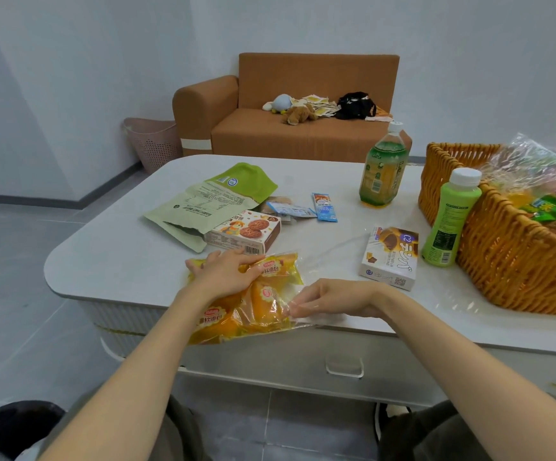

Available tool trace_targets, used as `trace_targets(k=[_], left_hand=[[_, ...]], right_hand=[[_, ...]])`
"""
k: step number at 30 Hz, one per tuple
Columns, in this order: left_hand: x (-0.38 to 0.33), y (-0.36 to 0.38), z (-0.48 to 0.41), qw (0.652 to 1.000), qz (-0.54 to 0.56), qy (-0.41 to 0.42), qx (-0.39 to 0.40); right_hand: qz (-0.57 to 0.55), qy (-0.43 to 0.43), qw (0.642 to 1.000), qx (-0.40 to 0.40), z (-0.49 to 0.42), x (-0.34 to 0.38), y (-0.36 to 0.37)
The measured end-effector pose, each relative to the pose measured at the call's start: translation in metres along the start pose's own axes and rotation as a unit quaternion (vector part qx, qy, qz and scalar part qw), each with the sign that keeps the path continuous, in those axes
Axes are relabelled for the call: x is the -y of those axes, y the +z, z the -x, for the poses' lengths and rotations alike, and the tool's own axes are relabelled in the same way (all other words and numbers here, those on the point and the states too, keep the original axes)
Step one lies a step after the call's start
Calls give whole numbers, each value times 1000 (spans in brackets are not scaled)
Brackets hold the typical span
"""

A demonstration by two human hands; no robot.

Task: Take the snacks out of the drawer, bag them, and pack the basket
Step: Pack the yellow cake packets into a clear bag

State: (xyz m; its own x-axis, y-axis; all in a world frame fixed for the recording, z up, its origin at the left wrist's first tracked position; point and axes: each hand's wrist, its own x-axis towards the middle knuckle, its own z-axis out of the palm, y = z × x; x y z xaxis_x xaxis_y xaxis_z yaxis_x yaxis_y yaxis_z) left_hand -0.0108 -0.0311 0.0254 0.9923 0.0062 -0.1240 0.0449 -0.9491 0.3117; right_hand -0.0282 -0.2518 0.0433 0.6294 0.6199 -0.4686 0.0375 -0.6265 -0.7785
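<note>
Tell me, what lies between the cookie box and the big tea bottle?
In the head view, a few small blue snack packets lie on the table between cookie box and tea bottle.

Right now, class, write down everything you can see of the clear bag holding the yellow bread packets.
The clear bag is thin, glossy, crinkled plastic, lying flat at the near edge of the white table. Yellow-orange bread packets with red labels fill it. The left hand rests flat on top; the right hand pinches its open end.
</note>
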Motion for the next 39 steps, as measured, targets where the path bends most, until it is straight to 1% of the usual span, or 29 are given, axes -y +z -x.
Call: trace_targets(k=[2,4,5,6,7,8,9,12,14,16,19,23,27,29,31,34,37,39], left_hand=[[-3,0,4,1000,-4,-3,-2],[-6,2,7,1000,-12,-3,-4],[-7,3,8,1000,-13,0,-5],[-9,5,8,1000,-13,7,-6],[-11,7,8,1000,-13,18,-7],[-13,9,7,999,-15,29,-9],[-16,12,7,999,-16,38,-14],[-27,18,7,997,1,59,-42],[-32,19,7,995,27,68,-65],[-35,20,6,992,58,80,-77],[-37,21,4,986,104,102,-84],[-41,20,1,973,167,135,-83],[-50,20,2,961,209,168,-72],[-56,18,3,951,246,172,-74],[-62,15,4,943,270,169,-95],[-71,13,7,942,265,175,-110],[-74,16,10,943,250,193,-102],[-75,16,13,943,239,207,-102]], right_hand=[[0,11,998,-60,1,-2,-7],[-46,36,985,-164,1,-5,-14],[-75,44,971,-221,1,-6,-15],[-79,43,955,-282,0,-9,-17],[-59,41,940,-335,-1,-12,-18],[-31,44,929,-365,-3,-15,-17],[-2,51,928,-370,-5,-17,-16],[67,90,943,-313,-10,-20,-11],[91,115,939,-312,-13,-25,-14],[60,135,938,-314,-13,-30,-21],[40,164,944,-284,-6,-33,-27],[-4,130,946,-296,9,-33,-31],[-40,130,939,-317,20,-36,-36],[-93,123,925,-347,24,-41,-40],[-155,107,899,-396,27,-50,-44],[-140,100,865,-471,30,-65,-48],[-186,96,836,-507,33,-76,-48],[-217,106,808,-537,33,-79,-48]])
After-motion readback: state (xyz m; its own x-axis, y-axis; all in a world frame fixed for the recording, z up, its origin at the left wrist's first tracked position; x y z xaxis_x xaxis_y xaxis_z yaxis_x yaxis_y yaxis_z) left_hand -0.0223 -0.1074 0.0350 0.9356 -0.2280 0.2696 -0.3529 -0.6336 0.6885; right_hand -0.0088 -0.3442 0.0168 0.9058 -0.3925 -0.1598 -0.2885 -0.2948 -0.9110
